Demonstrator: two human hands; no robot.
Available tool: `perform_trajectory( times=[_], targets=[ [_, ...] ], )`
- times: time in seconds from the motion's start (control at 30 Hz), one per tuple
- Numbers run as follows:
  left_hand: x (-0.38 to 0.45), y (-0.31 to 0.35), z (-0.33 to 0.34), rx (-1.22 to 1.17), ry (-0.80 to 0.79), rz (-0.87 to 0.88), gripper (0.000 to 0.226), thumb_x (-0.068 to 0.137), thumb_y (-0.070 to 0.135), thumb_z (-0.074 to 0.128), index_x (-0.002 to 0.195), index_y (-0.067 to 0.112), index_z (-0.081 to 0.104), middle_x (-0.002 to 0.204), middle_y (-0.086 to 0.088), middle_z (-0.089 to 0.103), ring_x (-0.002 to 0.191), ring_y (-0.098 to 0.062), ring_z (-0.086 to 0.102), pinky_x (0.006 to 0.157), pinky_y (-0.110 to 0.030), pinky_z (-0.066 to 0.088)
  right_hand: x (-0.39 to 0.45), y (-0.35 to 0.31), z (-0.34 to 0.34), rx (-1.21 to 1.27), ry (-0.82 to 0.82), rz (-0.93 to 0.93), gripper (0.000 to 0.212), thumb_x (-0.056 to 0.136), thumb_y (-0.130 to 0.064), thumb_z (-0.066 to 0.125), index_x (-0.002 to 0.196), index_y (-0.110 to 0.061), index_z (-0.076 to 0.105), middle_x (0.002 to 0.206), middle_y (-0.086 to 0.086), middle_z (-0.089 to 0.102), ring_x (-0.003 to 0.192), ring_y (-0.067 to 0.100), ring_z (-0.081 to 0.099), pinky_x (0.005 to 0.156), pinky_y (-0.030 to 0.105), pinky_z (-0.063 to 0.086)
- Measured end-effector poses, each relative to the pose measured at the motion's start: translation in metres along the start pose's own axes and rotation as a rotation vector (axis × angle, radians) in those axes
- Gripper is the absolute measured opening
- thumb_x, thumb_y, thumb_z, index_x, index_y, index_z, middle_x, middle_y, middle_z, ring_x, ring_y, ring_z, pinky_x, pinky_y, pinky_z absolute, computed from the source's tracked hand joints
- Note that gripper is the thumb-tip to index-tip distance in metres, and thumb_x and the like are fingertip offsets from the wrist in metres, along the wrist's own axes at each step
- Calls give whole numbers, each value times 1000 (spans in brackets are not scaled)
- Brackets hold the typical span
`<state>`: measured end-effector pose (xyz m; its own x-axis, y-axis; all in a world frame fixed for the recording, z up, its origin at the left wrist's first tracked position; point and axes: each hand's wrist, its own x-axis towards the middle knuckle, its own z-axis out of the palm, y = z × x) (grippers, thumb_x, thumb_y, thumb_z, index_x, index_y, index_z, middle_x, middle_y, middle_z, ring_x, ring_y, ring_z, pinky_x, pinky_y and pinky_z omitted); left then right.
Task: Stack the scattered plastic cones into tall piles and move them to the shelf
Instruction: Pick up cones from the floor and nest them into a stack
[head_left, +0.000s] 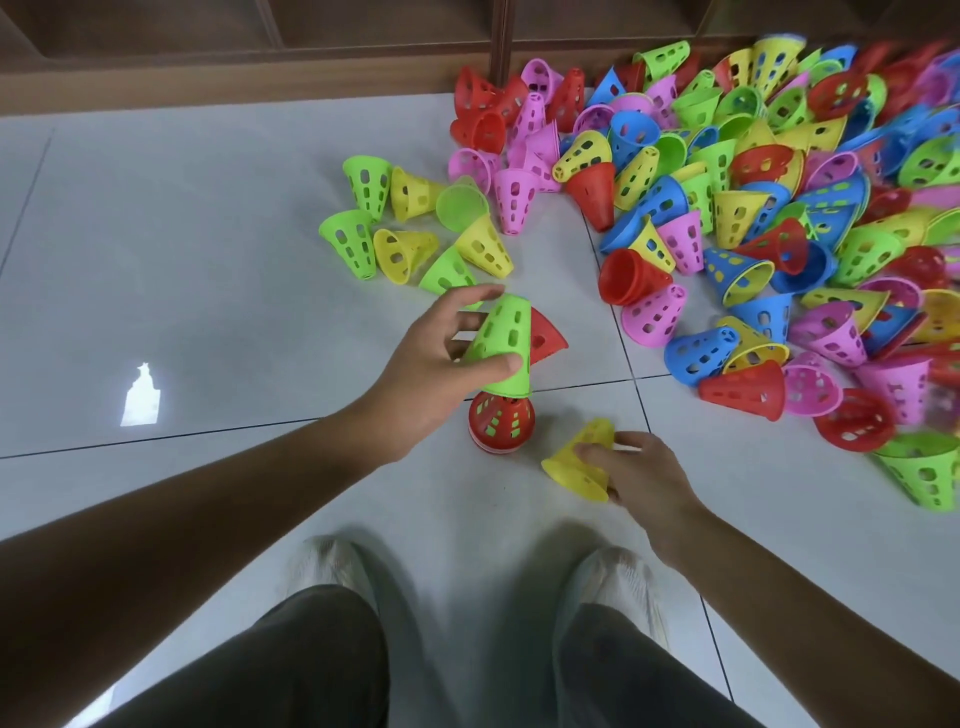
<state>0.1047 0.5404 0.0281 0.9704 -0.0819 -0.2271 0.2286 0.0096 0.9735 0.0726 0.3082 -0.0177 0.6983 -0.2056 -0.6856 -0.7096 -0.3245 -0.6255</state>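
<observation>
A big heap of coloured cones (753, 218) covers the tiled floor (182, 234) toward its far right corner, against the wooden shelf (363, 47). The left hand (431, 374) grips a green cone (501, 343) with curled fingers (467, 299), just above a red stack (501, 421) standing mid-floor. The right hand (641, 473) pinches a yellow cone (582, 462) lying beside the stack.

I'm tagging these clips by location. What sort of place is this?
Probably an indoor storeroom or playroom floor: glossy pale floor tiles, a wooden shelf unit along the wall, and a heap of coloured plastic cones beside it.
</observation>
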Motion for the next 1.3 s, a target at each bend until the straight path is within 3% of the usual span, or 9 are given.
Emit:
perform_trajectory(
  times=[0.03,0.13,0.27,0.47,0.57,0.8,1.0,1.17,1.3],
  targets=[
    [-1,-2,1,35,-8,16,59,80,8,80,132,27,58,119,0,67,107,-17,67,85,-31,58,0,-2,-2,61,9,-39,80,50,-51,82,120,-19,62,107,1,71,98,20,69,94,47,56],
    [-3,-11,3,78,-41,38,52,79,1,80,124,19,61,119,-1,69,110,-15,67,90,-31,57,-8,-15,-5,139,64,-192,44,75,-35,82,112,-17,67,104,-4,71,100,15,69,96,40,55],
    [-2,-28,4,190,-85,72,55,72,-3,83,118,19,61,114,5,70,114,-10,64,100,-27,49,-19,-34,-4,295,91,-410,27,87,-16,74,112,-11,63,95,-8,68,75,-10,64,64,4,46],
    [0,-46,-1,448,-117,94,43,75,4,81,109,24,65,107,16,70,109,5,60,87,-4,38,-29,-45,13,340,14,-583,46,82,-13,78,123,-17,56,112,-6,66,100,13,70,81,27,56],
    [2,-52,-10,478,-131,88,39,77,9,82,109,24,64,105,18,70,109,3,61,89,-10,43,-29,-42,22,252,-63,-646,49,80,-10,80,121,-23,56,110,-8,68,103,17,69,88,35,57],
    [21,-53,-54,589,-93,58,32,78,16,84,104,27,68,104,13,70,102,-5,63,87,-23,50,-16,-34,41,-32,-97,-687,53,77,-17,83,120,-33,55,116,-11,65,109,7,63,97,33,52],
    [59,-42,-81,631,35,115,29,81,11,80,102,26,68,105,17,69,100,-6,63,83,-19,50,-5,-26,48,-209,-114,-717,47,82,-21,77,120,-35,54,120,-18,58,111,4,58,97,31,50],
    [91,-38,-87,814,96,281,35,83,17,79,114,23,65,117,5,59,103,-15,59,90,-36,51,4,-20,43,-312,-110,-755,48,85,-20,75,122,-39,52,126,-26,52,118,-3,49,98,16,41],
    [110,-42,-85,866,123,326,48,84,18,78,129,20,61,124,-2,52,104,-19,57,93,-37,51,16,-19,32,-440,-16,-906,51,81,-5,73,125,-27,58,127,-17,52,125,5,44,105,23,40]
  ],
)
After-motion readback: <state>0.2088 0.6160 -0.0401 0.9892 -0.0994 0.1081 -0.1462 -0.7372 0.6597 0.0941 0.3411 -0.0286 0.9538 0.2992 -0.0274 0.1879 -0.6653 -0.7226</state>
